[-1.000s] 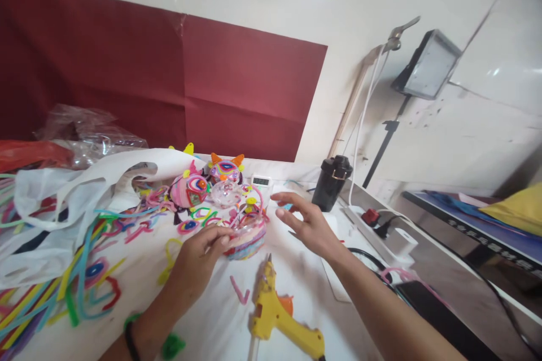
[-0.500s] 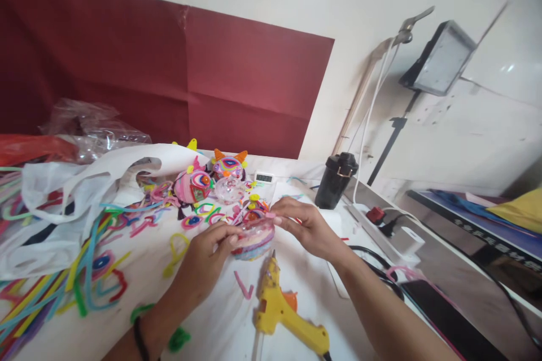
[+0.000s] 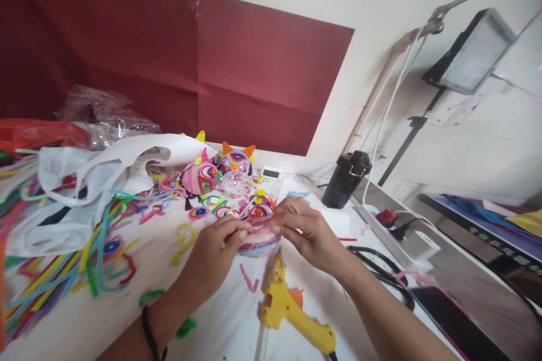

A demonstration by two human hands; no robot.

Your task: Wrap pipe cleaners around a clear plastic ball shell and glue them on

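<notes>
My left hand [image 3: 214, 256] and my right hand [image 3: 307, 234] both grip a small round craft piece [image 3: 259, 230] wrapped in pink and multicoloured pipe cleaners, on the white table [image 3: 220, 321]. My fingers close on it from either side; its lower part is partly hidden behind them. A yellow glue gun [image 3: 292, 316] lies just in front of my hands, nozzle toward the piece. Behind it stand a pink finished figure [image 3: 200, 176], one with orange ears [image 3: 236, 159] and a clear dome [image 3: 236, 183].
Loose pipe cleaners [image 3: 63, 271] cover the table's left side beside a white bag [image 3: 93, 180]. A black jar [image 3: 347, 179], a small timer [image 3: 271, 172], a white power strip [image 3: 393, 231] with cables, and a dark phone [image 3: 457, 324] lie to the right.
My right hand, open in the air a second ago, has come down and closed on the round piece. The view has shifted slightly.
</notes>
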